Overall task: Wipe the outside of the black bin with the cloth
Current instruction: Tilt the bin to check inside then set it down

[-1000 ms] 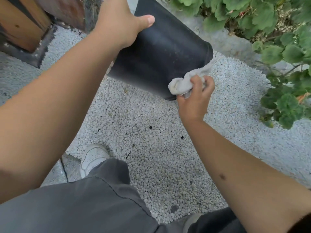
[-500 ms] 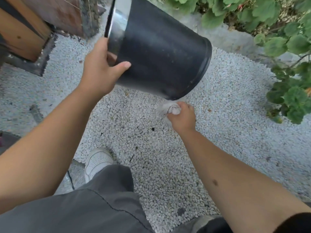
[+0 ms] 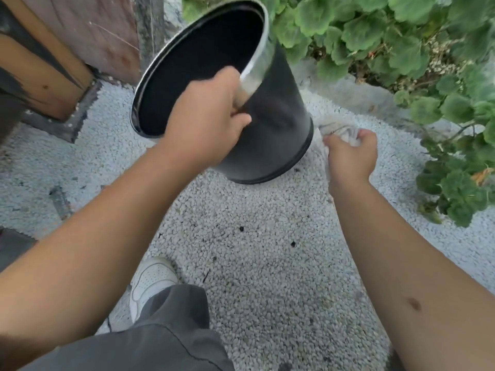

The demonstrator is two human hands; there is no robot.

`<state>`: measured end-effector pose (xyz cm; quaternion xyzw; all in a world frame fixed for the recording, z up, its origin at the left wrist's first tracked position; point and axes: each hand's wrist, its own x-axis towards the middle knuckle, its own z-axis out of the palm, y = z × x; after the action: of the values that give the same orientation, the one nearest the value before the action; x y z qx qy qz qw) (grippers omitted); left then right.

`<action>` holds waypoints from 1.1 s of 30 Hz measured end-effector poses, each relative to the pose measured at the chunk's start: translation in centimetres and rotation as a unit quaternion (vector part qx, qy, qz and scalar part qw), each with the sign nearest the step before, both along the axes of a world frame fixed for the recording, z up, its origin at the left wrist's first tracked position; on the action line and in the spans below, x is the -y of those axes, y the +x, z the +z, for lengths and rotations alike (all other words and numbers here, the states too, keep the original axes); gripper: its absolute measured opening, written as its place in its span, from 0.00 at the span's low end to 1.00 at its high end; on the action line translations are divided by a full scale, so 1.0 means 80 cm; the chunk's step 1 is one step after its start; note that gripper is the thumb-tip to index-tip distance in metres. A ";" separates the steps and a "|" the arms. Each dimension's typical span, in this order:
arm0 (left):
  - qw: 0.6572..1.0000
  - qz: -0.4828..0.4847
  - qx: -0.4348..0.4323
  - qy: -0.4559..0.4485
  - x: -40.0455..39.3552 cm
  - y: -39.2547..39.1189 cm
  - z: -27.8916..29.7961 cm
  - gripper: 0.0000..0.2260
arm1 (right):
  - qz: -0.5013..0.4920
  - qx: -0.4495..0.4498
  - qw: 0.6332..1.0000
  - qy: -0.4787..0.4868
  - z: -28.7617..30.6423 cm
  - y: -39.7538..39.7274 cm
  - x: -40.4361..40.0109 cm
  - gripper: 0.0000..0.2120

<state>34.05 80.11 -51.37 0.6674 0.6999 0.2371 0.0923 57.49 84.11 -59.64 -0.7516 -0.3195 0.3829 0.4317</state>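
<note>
The black bin has a silver rim and tilts to the left, so its dark inside faces me. Its base rests on the gravel. My left hand grips the near side of the rim. A crumpled white cloth is bunched in my right hand, just right of the bin's base. The cloth reaches toward the bin's lower right edge; whether it touches is blurred.
Pale gravel covers the ground. Green leafy plants crowd the right and top behind a stone kerb. A wooden structure stands at the upper left. My white shoe and grey trouser leg are below.
The bin has swung upright from lying tilted away, its opening now facing me. My left hand shifted onto the rim. My right hand with the cloth moved from under the base to its right side.
</note>
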 end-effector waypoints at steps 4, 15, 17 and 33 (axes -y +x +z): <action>0.989 -0.058 -0.136 -0.031 0.002 0.040 -0.016 0.20 | 0.032 -0.060 0.997 0.043 0.038 -0.041 -0.016 0.18; 0.987 -0.126 -0.100 0.004 0.031 0.024 -0.033 0.24 | 0.126 0.006 0.987 -0.098 0.050 -0.020 -0.030 0.44; 0.995 0.058 -0.083 -0.002 0.037 -0.030 -0.042 0.28 | 0.154 0.016 0.977 -0.146 0.057 -0.015 -0.045 0.44; 0.851 0.234 0.403 -0.243 0.004 -0.127 0.000 0.15 | 0.237 -0.107 0.952 -0.159 0.066 -0.098 -0.103 0.38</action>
<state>23.92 79.76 -51.35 0.2863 0.7720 0.3221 0.4673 49.63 92.38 -54.32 -0.6674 -0.3755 0.5986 0.2352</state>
